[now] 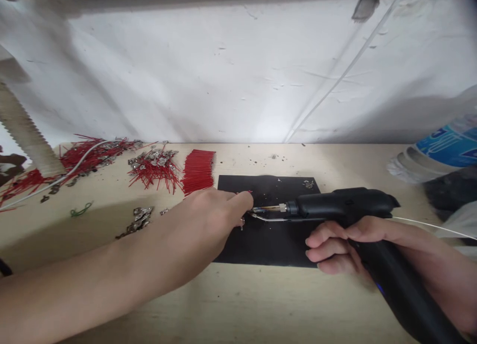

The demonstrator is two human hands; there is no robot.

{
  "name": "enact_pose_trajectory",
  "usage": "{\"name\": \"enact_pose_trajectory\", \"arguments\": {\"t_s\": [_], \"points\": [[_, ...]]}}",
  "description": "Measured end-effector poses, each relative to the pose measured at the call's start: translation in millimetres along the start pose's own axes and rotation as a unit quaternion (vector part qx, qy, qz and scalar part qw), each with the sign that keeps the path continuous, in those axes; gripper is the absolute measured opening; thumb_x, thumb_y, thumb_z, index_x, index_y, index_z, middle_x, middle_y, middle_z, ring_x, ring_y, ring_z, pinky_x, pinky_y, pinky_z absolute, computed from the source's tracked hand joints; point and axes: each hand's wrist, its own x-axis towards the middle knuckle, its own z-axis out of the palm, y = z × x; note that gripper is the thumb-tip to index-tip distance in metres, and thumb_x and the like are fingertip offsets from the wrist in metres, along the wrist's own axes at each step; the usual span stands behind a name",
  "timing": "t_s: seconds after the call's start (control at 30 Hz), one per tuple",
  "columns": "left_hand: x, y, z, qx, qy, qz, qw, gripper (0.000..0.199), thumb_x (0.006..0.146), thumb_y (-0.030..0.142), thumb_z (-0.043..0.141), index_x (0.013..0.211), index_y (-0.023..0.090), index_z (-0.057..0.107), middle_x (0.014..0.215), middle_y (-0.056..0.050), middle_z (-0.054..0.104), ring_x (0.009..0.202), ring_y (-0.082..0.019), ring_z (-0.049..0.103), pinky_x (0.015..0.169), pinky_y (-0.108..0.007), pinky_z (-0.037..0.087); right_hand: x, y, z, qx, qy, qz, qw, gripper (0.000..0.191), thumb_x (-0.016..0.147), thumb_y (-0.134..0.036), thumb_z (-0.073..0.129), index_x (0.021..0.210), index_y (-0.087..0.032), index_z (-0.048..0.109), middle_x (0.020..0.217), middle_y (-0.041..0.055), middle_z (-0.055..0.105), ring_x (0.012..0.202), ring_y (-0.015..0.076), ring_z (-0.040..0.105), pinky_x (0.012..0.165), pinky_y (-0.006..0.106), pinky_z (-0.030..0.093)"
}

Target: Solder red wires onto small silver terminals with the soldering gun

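Observation:
My right hand (346, 244) is wrapped round the handle of a black soldering gun (335, 205), whose metal tip points left. A thin wire feeds into the gun from behind, and a slim metal tube runs below its tip. Over the black mat (268, 244), my left hand (223, 210) has its fingers pinched together right at the gun's tip. A bit of red and some small metal show at those fingertips; the fingers hide most of what they hold. Small metal bits (308, 184) lie on the mat's back right corner.
Red wires (198, 171) lie in a neat row behind my left hand. Further left are piles of red wires with metal pieces (154, 166), loose metal pieces (139, 219) and a green wire (81, 210). A plastic bottle (443, 147) lies at the right, before a white wall (223, 75).

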Motion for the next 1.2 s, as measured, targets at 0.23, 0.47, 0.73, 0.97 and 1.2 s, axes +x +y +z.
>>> {"name": "enact_pose_trajectory", "arguments": {"t_s": [0.23, 0.47, 0.73, 0.97, 1.2], "points": [[18.6, -13.9, -13.8, 0.018, 0.046, -0.105, 0.993, 0.014, 0.106, 0.015, 0.092, 0.097, 0.025, 0.094, 0.091, 0.001, 0.088, 0.074, -0.017, 0.074, 0.066, -0.028, 0.043, -6.4, -12.8, 27.0, -0.016, 0.056, 0.004, 0.998, 0.038, 0.096, -0.051, 0.102, 0.113, -0.017, 0.108, 0.129, 0.0186, 0.101, 0.14, 0.0448, 0.09, 0.122, 0.047, 0.074], [27.8, -14.1, -12.5, -0.009, 0.005, -0.131, 0.991, 0.031, 0.115, 0.016, 0.08, 0.085, 0.025, 0.086, 0.078, 0.002, 0.079, 0.07, -0.017, 0.07, 0.074, -0.028, 0.051, -4.9, -10.2, 25.3, -0.005, 0.044, 0.005, 0.999, 0.041, 0.093, -0.052, 0.105, 0.112, -0.017, 0.108, 0.122, 0.015, 0.102, 0.133, 0.0387, 0.093, 0.115, 0.04, 0.075], [21.7, -16.2, -20.0, -0.027, 0.025, -0.161, 0.986, 0.031, 0.118, 0.02, 0.066, 0.091, 0.025, 0.08, 0.078, 0.001, 0.076, 0.066, -0.017, 0.063, 0.064, -0.028, 0.044, -6.3, -12.3, 25.2, -0.004, 0.02, -0.002, 1.0, 0.036, 0.102, -0.047, 0.098, 0.116, -0.015, 0.107, 0.123, 0.0166, 0.101, 0.134, 0.0369, 0.092, 0.117, 0.04, 0.074], [-18.1, 4.3, -18.8, -0.116, 0.113, -0.075, 0.984, 0.032, 0.127, 0.031, 0.055, 0.111, 0.03, 0.084, 0.088, 0.005, 0.083, 0.065, -0.012, 0.068, 0.055, -0.021, 0.051, -5.0, -10.6, 20.3, -0.015, 0.022, -0.003, 1.0, 0.038, 0.097, -0.051, 0.103, 0.112, -0.017, 0.108, 0.128, 0.0188, 0.101, 0.142, 0.0451, 0.091, 0.128, 0.049, 0.072], [-38.3, 8.3, 23.0, 0.029, 0.178, 0.045, 0.983, 0.033, 0.121, 0.009, 0.062, 0.116, 0.02, 0.093, 0.102, -0.003, 0.087, 0.082, -0.014, 0.084, 0.071, -0.027, 0.062, 3.0, -5.6, 7.6, -0.008, 0.0, -0.008, 1.0, 0.031, 0.1, -0.05, 0.103, 0.11, -0.021, 0.106, 0.135, 0.0189, 0.1, 0.149, 0.0486, 0.088, 0.137, 0.056, 0.069]]}}
